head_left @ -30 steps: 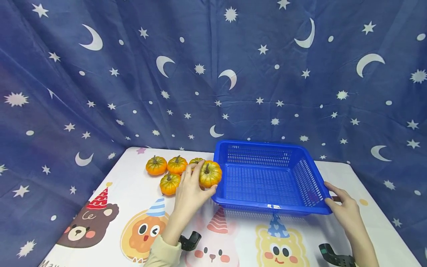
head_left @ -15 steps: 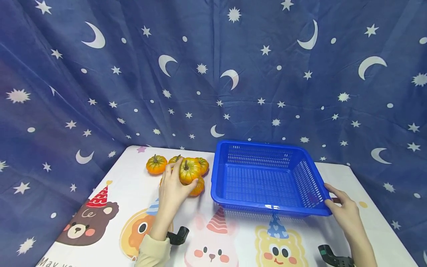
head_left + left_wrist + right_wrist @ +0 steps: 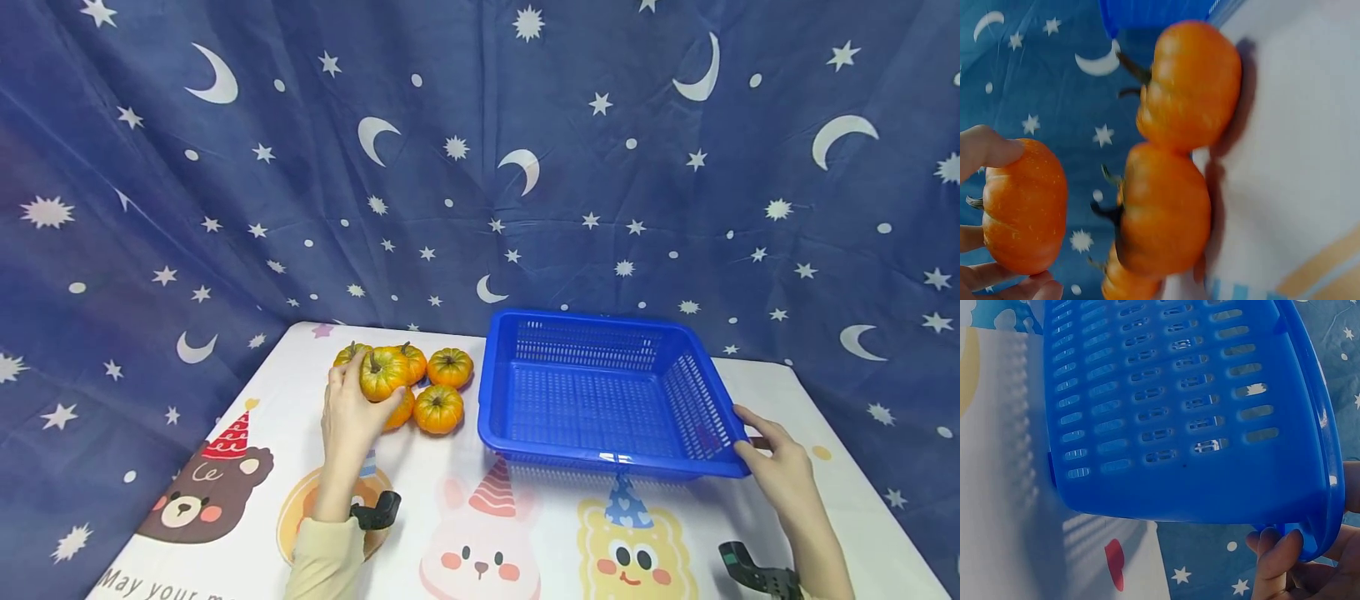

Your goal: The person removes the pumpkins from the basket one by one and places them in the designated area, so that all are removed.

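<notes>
My left hand (image 3: pixel 348 421) holds a small orange-and-green pumpkin (image 3: pixel 384 373) between thumb and fingers. In the left wrist view this pumpkin (image 3: pixel 1025 206) is apart from the others beside it. Several similar pumpkins sit in a group under and around the hand, among them one at the front right (image 3: pixel 438 409) and one at the back right (image 3: pixel 450 367); the held one partly covers some. At the other side, my right hand (image 3: pixel 780 462) grips the right rim of a blue plastic basket (image 3: pixel 611 467). Its fingers (image 3: pixel 1279 553) curl at the basket's rim in the right wrist view.
The table carries a white cloth (image 3: pixel 555 542) printed with cartoon animals. Behind it hangs a dark blue curtain (image 3: pixel 555 250) with moons and stars. The basket stands to the right of the pumpkins, and no pumpkin shows inside it.
My left hand has carried the pumpkin leftward, from beside the basket's left rim to over the left part of the group. The right hand stays on the basket's rim.
</notes>
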Action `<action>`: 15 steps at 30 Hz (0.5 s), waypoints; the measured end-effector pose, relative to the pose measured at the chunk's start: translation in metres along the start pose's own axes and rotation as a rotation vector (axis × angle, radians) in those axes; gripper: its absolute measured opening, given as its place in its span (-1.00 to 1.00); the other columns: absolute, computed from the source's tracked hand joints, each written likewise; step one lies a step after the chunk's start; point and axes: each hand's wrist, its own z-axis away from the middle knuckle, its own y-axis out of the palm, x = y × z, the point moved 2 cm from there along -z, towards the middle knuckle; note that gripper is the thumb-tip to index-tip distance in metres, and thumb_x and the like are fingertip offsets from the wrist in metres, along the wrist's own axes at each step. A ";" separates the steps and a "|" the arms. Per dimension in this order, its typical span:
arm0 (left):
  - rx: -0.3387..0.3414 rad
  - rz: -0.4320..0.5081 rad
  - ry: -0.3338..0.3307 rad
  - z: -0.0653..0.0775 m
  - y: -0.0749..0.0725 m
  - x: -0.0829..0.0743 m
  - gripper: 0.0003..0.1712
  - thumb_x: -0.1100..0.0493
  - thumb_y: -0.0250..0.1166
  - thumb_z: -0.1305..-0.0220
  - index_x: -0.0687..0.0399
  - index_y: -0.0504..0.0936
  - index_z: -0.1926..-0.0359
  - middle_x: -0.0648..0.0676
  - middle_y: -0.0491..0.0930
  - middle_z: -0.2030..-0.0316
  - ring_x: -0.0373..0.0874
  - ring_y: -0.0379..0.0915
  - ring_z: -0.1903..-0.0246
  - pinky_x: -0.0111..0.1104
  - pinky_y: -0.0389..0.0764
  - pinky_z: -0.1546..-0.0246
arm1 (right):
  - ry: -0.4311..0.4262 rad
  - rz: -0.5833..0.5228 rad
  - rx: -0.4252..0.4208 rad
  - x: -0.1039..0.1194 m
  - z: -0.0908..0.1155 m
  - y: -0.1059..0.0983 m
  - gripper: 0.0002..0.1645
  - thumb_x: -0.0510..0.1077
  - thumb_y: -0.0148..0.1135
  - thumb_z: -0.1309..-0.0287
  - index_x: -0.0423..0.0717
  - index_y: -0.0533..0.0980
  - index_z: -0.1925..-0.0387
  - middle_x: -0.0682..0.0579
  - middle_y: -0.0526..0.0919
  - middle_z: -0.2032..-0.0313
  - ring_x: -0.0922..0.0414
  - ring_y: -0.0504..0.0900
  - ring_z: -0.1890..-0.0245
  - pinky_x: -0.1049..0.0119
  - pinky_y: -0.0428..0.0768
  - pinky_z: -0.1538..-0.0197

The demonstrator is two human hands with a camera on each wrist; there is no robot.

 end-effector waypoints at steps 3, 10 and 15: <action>-0.030 -0.011 -0.030 -0.003 -0.005 0.011 -0.05 -0.07 0.42 -0.01 0.05 0.24 -0.39 0.28 0.28 -0.18 0.23 0.26 -0.15 0.13 0.39 -0.10 | 0.002 0.001 0.004 0.001 -0.001 0.001 -0.38 -0.18 -0.02 -0.28 -0.23 0.25 -0.36 -0.37 0.32 -0.25 0.01 0.36 0.07 0.58 0.40 0.42; -0.058 -0.009 -0.097 -0.007 -0.012 0.029 -0.04 -0.06 0.39 -0.01 0.11 0.23 -0.40 0.29 0.26 -0.21 0.26 0.24 -0.19 0.18 0.36 -0.14 | 0.013 -0.008 0.008 0.002 -0.001 0.000 -0.36 -0.19 -0.04 -0.28 -0.26 0.22 -0.37 -0.40 0.28 -0.27 -0.22 0.36 -0.04 0.58 0.37 0.44; -0.051 -0.013 -0.138 -0.009 -0.013 0.041 -0.05 -0.05 0.37 -0.03 0.12 0.22 -0.40 0.30 0.25 -0.22 0.27 0.22 -0.20 0.20 0.35 -0.13 | 0.014 -0.004 0.002 0.002 -0.001 0.001 -0.37 -0.19 -0.03 -0.28 -0.25 0.22 -0.37 -0.39 0.29 -0.27 -0.17 0.35 -0.01 0.60 0.37 0.43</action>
